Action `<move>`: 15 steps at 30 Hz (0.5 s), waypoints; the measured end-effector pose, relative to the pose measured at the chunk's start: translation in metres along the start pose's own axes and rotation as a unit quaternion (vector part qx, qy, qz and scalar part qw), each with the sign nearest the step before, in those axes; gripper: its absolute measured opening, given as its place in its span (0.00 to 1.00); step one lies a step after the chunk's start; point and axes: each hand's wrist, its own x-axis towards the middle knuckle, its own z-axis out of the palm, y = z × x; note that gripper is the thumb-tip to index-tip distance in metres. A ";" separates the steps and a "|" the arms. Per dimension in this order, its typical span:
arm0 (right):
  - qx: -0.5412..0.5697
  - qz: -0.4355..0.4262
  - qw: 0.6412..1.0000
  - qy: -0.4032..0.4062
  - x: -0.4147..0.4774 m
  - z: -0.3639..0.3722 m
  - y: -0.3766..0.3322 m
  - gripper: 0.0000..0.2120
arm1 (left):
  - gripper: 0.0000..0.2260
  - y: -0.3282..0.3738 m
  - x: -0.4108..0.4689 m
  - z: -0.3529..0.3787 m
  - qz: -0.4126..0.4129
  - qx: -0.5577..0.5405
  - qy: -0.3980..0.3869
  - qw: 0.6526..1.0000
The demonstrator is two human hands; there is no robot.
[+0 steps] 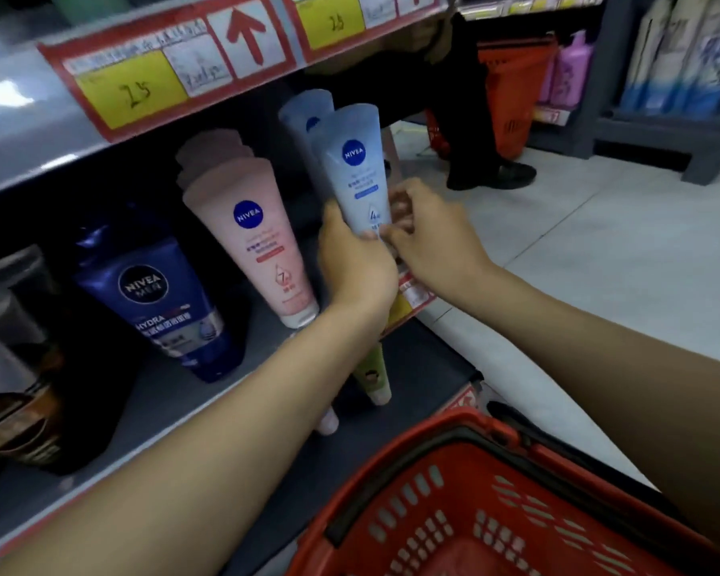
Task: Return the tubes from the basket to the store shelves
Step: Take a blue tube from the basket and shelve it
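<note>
Both hands are on the pale blue tube (356, 172), left hand (354, 266) wrapped round its lower end, right hand (431, 234) seemingly pinching its side through the blur, upright over the shelf (154, 413) beside the pink tube (258, 243); best seat it squarely before releasing.

Left hand (356, 264) and right hand (433, 230) grip a light-blue tube (356, 164) upright at the shelf (175, 392), beside a pink tube (250, 230).

tube (356, 172) right of neighbour tube (250, 243) | neighbour tube on shelf (171, 409) | basket (454, 426) nearer, below shelf
</note>
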 end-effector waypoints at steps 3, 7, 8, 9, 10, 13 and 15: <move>-0.025 -0.022 0.999 -0.003 0.016 0.011 0.007 0.14 | 0.19 -0.007 0.019 0.003 -0.018 -0.001 0.000 1.000; -0.013 -0.024 1.000 0.001 0.032 0.023 0.012 0.14 | 0.27 -0.006 0.041 0.002 -0.061 -0.037 -0.026 0.997; -0.012 -0.024 1.000 0.000 0.035 0.026 0.013 0.15 | 0.28 -0.007 0.042 0.001 -0.064 -0.032 -0.029 0.997; -0.012 -0.024 1.000 -0.004 0.038 0.028 0.014 0.15 | 0.28 -0.008 0.043 0.001 -0.066 -0.031 -0.029 0.997; -0.014 -0.023 1.000 -0.008 0.040 0.030 0.014 0.16 | 0.29 -0.008 0.043 0.000 -0.068 -0.032 -0.027 0.997; -0.025 -0.016 0.999 -0.013 0.044 0.031 0.012 0.16 | 0.30 -0.009 0.042 -0.003 -0.084 -0.029 -0.030 0.996; -0.042 -0.010 0.999 -0.010 0.042 0.029 0.008 0.18 | 0.28 -0.006 0.038 -0.005 -0.102 -0.010 -0.043 0.994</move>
